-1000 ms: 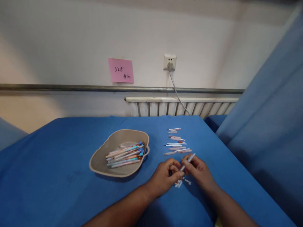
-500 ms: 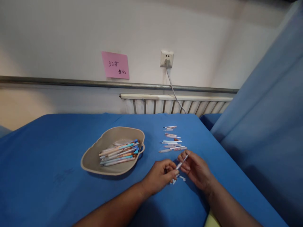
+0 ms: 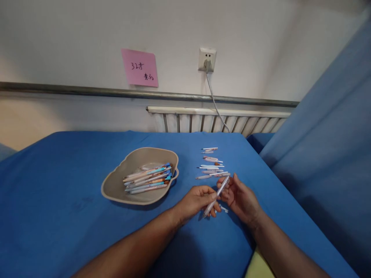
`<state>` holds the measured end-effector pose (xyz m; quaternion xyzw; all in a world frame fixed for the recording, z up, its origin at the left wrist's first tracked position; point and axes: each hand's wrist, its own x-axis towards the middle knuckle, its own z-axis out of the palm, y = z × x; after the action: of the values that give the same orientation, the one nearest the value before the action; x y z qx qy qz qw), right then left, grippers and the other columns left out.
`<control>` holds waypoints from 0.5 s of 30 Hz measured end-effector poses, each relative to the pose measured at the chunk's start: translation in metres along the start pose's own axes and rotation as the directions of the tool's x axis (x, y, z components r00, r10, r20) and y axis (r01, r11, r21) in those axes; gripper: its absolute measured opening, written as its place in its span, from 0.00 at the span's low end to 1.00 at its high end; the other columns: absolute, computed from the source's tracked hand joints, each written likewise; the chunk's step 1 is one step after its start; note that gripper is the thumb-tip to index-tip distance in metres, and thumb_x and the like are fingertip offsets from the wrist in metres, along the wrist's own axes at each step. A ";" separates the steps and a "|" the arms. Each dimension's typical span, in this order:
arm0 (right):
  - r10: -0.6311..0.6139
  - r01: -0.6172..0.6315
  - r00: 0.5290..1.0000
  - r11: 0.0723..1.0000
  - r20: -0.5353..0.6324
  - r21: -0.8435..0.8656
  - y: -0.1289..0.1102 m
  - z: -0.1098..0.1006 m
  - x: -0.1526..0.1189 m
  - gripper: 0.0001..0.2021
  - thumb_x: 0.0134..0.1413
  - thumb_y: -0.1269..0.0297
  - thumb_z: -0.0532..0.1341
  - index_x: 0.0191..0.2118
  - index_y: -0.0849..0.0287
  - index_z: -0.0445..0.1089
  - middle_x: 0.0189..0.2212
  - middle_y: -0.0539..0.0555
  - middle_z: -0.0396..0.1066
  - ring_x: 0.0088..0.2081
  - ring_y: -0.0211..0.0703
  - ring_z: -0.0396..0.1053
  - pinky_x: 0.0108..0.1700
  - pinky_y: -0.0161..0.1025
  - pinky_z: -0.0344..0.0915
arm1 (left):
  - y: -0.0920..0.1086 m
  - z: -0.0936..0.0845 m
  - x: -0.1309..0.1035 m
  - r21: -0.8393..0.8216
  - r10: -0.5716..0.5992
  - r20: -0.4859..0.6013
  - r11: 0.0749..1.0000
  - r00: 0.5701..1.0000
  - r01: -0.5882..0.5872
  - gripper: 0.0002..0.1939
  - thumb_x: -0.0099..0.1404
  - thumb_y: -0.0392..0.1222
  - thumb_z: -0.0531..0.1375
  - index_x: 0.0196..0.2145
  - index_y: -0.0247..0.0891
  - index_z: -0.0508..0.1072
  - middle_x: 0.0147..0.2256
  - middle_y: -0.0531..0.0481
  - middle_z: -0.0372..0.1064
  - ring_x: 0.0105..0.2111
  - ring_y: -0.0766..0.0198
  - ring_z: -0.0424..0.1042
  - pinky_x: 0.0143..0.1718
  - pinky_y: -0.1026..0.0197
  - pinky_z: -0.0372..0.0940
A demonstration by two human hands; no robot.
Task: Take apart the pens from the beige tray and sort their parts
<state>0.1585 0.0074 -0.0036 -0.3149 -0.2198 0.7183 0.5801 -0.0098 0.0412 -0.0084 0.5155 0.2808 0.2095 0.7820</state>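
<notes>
The beige basin sits on the blue-covered counter with a heap of pens lying in it, most of their blue and brown ends toward its handle side. To the right of the basin, well apart from it, several groups of pen parts lie one behind another, thin white refills among the pale barrels. Nearer the person and also right of the basin are small white pieces, partly covered by the left hand, so their number cannot be told. Behind the basin, a pink note is on the wall above a metal rail; behind and to its right are a white radiator and a socket with a cord plugged in. Far to the basin's right hangs a blue curtain.

The loose pen is right of the basin and slightly nearer the person, slanted, its upper end pointing away and rightward. The left hand pinches it around the middle, thumb on top, the forearm passing in front of the basin. The right hand, on the pen's far side from the basin, is loosely spread, thumb raised, fingers curved behind the upper end; whether they touch it cannot be told.
</notes>
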 end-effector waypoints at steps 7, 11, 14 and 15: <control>0.064 -0.078 0.988 0.992 0.141 0.098 -0.001 -0.005 -0.001 0.08 0.55 0.62 0.59 0.28 0.60 0.66 0.24 0.47 0.60 0.17 0.28 0.47 0.21 0.28 0.54 | 0.000 0.004 -0.002 0.049 0.018 -0.002 0.999 1.000 -0.017 0.20 0.57 0.56 0.61 0.31 0.33 0.66 0.24 0.49 0.72 0.17 0.71 0.67 0.19 0.69 0.59; 0.089 -0.125 0.973 0.978 0.213 0.165 -0.003 -0.003 -0.003 0.09 0.53 0.66 0.58 0.24 0.60 0.62 0.21 0.45 0.52 0.17 0.28 0.42 0.21 0.28 0.52 | -0.001 0.006 -0.004 0.065 0.000 0.001 0.998 1.000 0.000 0.19 0.57 0.54 0.61 0.32 0.33 0.67 0.23 0.51 0.71 0.16 0.71 0.66 0.18 0.69 0.58; 0.093 -0.122 0.979 0.980 0.181 0.159 -0.002 -0.001 -0.003 0.08 0.54 0.65 0.58 0.26 0.60 0.64 0.21 0.44 0.53 0.17 0.29 0.41 0.22 0.28 0.54 | -0.003 0.005 -0.003 0.052 -0.008 0.015 0.999 1.000 0.007 0.20 0.56 0.56 0.62 0.31 0.33 0.66 0.23 0.51 0.71 0.16 0.71 0.66 0.18 0.69 0.57; 0.093 -0.119 0.982 0.981 0.164 0.156 -0.002 0.000 -0.003 0.08 0.55 0.64 0.58 0.28 0.61 0.65 0.22 0.45 0.54 0.17 0.29 0.42 0.22 0.28 0.54 | -0.003 0.004 -0.002 0.045 -0.005 0.014 0.999 1.000 0.005 0.21 0.56 0.56 0.62 0.31 0.34 0.66 0.23 0.51 0.71 0.16 0.71 0.66 0.18 0.69 0.58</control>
<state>0.1599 0.0045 -0.0017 -0.2200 -0.1872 0.7864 0.5460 -0.0090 0.0360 -0.0093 0.5336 0.2810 0.1976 0.7728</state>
